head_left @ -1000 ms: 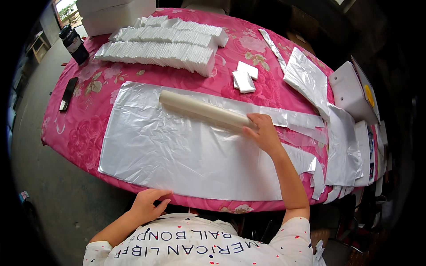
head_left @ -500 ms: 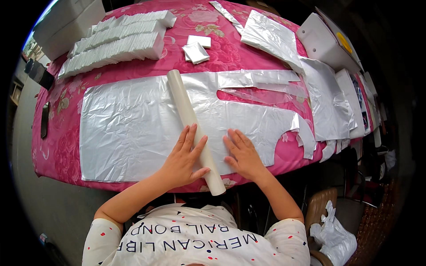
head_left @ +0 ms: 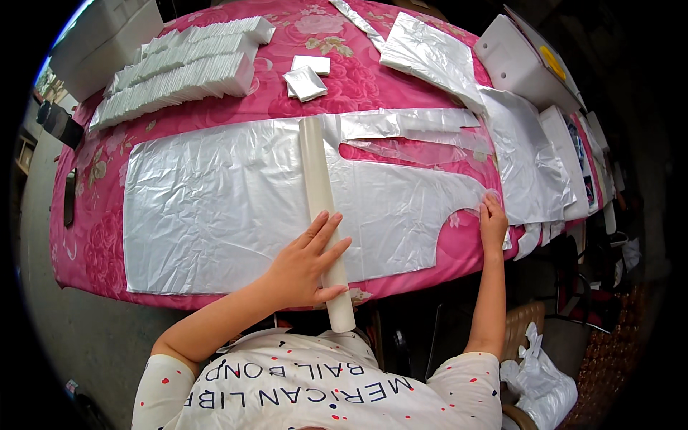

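Observation:
A thin, silvery-white plastic apron lies flat and creased, its cut-out neck end to the right and long strips along its far edge. Across its middle rests a pale cardboard-like tube, its near end jutting past the table edge. My left hand lies on the tube near that end, fingers spread rather than wrapped round it. At the right end of the apron, my right hand is closed in a pinch on the plastic by the curved cut-out.
Rows of small folded white packets stand at the far left, two loose silvery packets mid-table. More folded plastic sheets lie far right, near a white foam box. A dark phone lies by the left edge.
My right hand has moved right from the apron's middle and taken hold of its neck end. The tube has shifted right and turned straighter under my left hand.

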`<state>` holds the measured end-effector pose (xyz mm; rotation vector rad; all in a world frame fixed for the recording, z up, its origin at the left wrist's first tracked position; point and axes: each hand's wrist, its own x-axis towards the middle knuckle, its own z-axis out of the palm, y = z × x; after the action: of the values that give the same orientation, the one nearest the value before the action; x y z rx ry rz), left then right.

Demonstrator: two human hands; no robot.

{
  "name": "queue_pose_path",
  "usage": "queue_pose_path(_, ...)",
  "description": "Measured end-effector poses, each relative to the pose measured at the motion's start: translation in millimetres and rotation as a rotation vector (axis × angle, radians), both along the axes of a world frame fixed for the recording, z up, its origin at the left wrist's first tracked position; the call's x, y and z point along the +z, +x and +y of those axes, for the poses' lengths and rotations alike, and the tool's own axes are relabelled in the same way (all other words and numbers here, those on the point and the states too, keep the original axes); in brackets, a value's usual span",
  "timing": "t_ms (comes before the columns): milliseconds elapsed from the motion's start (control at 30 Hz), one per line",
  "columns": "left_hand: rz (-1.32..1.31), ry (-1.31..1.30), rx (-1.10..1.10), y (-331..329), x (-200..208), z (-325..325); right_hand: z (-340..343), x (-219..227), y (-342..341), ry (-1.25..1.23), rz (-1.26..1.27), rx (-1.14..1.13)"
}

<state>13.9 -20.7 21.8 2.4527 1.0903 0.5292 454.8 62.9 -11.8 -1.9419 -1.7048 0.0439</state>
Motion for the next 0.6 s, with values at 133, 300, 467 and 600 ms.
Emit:
queue_pose_path(133,0.002,0.0,-0.014,0.3,2.4,0.8,-4.8,31.4,-23.8,0.061,-0.055,-0.07)
queue_pose_path(300,-0.014,0.004,-0.019,1.0,2.6,0.7,-21.4,73.5,-86.5,-0.039,0.083,0.019)
queue_pose_path(467,-0.666,-0.523,0.096,3.4,10.2,-6.2,-64.2,92.4,-207.6,-0.391,0.736,0.418)
queue_pose_path(600,-1.135,-1.387,0.338,-13.6,20.6,-1.7,-88.1,100.5,-276.3,-0.609,0.752,0.913)
